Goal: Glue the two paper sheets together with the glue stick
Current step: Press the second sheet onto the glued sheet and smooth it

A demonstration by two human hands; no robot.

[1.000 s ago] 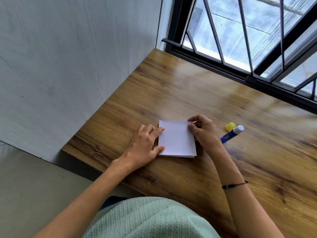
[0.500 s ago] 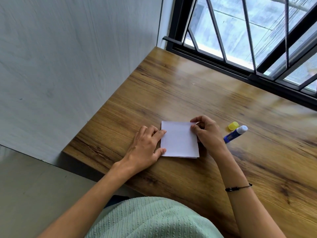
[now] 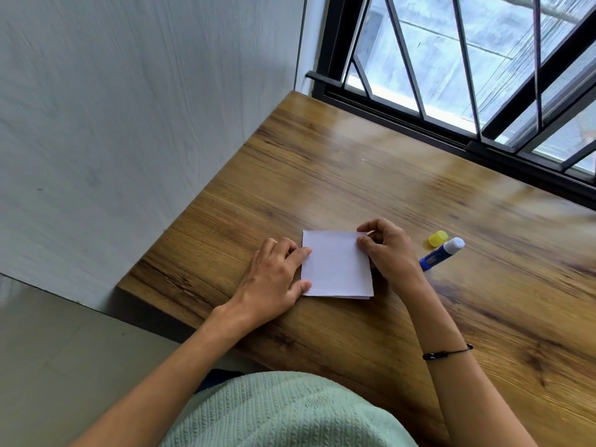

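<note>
The white paper sheets [image 3: 337, 264] lie stacked flat on the wooden table [image 3: 354, 175]. The left hand [image 3: 274, 282] rests on their left edge, fingers fairly straight, holding them down. The right hand [image 3: 387, 250] has its fingers curled, pinching the far right corner. The uncapped glue stick [image 3: 442, 254] and its yellow cap [image 3: 437, 238] lie just beyond the right hand.

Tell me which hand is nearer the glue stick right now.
Right. The right hand pinches the paper's far right corner, just beside the glue stick; the left hand rests at the paper's opposite edge.
</note>
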